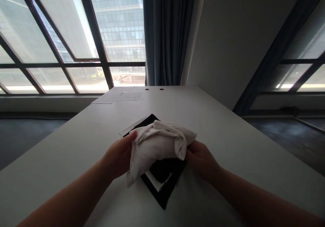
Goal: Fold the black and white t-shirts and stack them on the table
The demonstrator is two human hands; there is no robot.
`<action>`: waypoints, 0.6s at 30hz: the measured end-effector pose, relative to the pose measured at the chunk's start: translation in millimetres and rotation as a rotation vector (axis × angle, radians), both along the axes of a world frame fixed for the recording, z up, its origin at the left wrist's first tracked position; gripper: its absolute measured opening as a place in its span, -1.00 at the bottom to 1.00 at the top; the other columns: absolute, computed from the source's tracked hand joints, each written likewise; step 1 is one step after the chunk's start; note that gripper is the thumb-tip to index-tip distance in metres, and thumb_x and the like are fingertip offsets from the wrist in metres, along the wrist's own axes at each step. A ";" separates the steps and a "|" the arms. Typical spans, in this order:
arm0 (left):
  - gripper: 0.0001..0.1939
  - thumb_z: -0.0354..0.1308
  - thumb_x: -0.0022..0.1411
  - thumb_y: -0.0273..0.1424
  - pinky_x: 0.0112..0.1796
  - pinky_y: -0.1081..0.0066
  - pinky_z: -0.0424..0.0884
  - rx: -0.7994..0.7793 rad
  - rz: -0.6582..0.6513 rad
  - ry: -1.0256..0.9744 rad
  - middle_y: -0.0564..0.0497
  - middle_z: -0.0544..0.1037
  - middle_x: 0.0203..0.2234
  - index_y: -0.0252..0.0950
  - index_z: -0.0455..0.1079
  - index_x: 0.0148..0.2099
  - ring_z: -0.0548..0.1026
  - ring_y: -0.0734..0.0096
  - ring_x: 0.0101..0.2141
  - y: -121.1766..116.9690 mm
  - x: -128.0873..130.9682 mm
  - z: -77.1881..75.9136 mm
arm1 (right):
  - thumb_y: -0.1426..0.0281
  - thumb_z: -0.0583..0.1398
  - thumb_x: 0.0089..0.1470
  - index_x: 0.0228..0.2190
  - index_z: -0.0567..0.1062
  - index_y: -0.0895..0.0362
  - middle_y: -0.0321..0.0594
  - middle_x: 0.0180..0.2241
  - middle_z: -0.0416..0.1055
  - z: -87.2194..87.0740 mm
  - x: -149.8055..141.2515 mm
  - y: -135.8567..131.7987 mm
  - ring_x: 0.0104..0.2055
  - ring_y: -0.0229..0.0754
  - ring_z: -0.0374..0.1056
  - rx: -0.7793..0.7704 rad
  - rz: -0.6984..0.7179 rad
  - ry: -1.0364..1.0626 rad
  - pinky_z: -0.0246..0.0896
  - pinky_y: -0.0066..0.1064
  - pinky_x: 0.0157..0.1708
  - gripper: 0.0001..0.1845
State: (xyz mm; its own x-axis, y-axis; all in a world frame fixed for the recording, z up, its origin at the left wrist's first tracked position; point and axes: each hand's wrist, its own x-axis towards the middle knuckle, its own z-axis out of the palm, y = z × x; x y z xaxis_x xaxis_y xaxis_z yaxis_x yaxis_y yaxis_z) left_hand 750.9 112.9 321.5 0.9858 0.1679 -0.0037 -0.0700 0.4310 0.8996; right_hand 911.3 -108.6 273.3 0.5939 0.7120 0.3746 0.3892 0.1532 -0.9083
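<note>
A puffy, folded white cloth bundle [157,145] hangs between my two hands over the near middle of the table. My left hand [122,156] grips its left side, with the thumb laid on top. At the right end, my right hand [201,157] pinches the cloth, its fingertips partly hidden by the fabric. Beneath the bundle is a flat black piece [164,195] with a pale strip inside its border, set cornerwise to me. Its middle is covered by the bundle, and I cannot tell whether it touches the bundle.
The long white table [203,115] runs away from me. Printed papers [129,96] lie at its far left, and two small dark round spots [161,89] show near the far edge. Beyond stand a blue curtain [169,34], windows and a grey wall.
</note>
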 end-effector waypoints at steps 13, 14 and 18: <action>-0.81 0.27 0.17 -0.53 0.15 0.21 0.40 0.764 -0.088 -0.311 -0.18 0.21 0.42 -0.25 0.31 -0.24 0.29 -0.04 0.33 -9.1 1.0 -12.2 | 0.40 0.46 -0.05 -0.14 0.43 0.02 -0.27 -0.21 0.55 -2.0 -8.7 9.2 -0.16 -0.17 0.53 0.055 0.063 0.233 0.47 -0.31 -0.13 -0.55; -0.78 0.28 0.15 -0.55 0.15 0.19 0.40 0.863 -0.174 -0.354 -0.21 0.14 0.45 -0.25 0.28 -0.26 0.29 -0.06 0.33 -16.3 -2.2 -11.9 | 0.42 0.46 -0.08 -0.18 0.42 0.02 -0.29 -0.23 0.55 -2.6 -10.8 9.8 -0.17 -0.17 0.53 0.084 0.020 0.213 0.47 -0.33 -0.14 -0.55; -0.69 0.31 0.12 -0.51 -0.06 0.28 0.48 1.140 -0.141 -0.437 -0.23 0.45 0.08 -0.22 0.17 -0.32 0.50 0.16 -0.02 -30.7 -9.5 -13.2 | 0.39 0.42 -0.05 -0.21 0.47 0.04 -0.32 -0.33 0.53 7.9 -7.0 2.7 -0.32 -0.18 0.47 0.101 -0.155 0.049 0.42 -0.37 -0.29 -0.66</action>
